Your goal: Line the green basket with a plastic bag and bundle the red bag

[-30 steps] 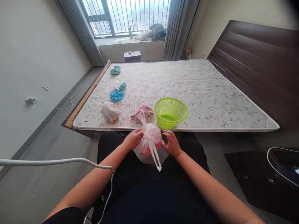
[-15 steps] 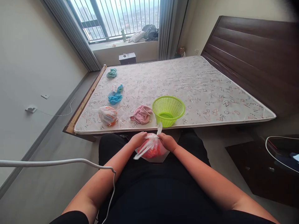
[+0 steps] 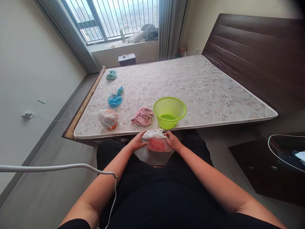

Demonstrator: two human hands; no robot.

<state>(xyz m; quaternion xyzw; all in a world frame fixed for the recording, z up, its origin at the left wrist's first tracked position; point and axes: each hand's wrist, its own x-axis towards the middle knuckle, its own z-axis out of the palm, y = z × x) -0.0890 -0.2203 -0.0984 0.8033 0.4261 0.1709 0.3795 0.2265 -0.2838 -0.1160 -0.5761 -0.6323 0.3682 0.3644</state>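
Observation:
Just in front of the bed's edge, at my lap, is a white translucent plastic bag [image 3: 157, 144] with red printing and something reddish inside. My left hand [image 3: 137, 142] grips its left side, thumb toward me and fingers on the far side. At the bag's right upper edge, my right hand [image 3: 173, 141] pinches the plastic between thumb and fingers. Beyond the bag, a green plastic basket [image 3: 169, 113] stands upright on the mattress. A crumpled pink cloth [image 3: 143, 116] lies to its left.
On the mattress [image 3: 202, 86], to the left, are a white and orange plastic bag [image 3: 108, 118], a blue plastic bag [image 3: 115, 100] and a teal cloth [image 3: 111, 75]. A white cable [image 3: 71, 166] crosses over my left forearm. A dark cabinet [image 3: 264, 165] stands at right.
The bag's gathered top and long white handle no longer stick out; its top is now spread wider and the red print faces me. My left hand has shifted slightly left, its thumb now apart.

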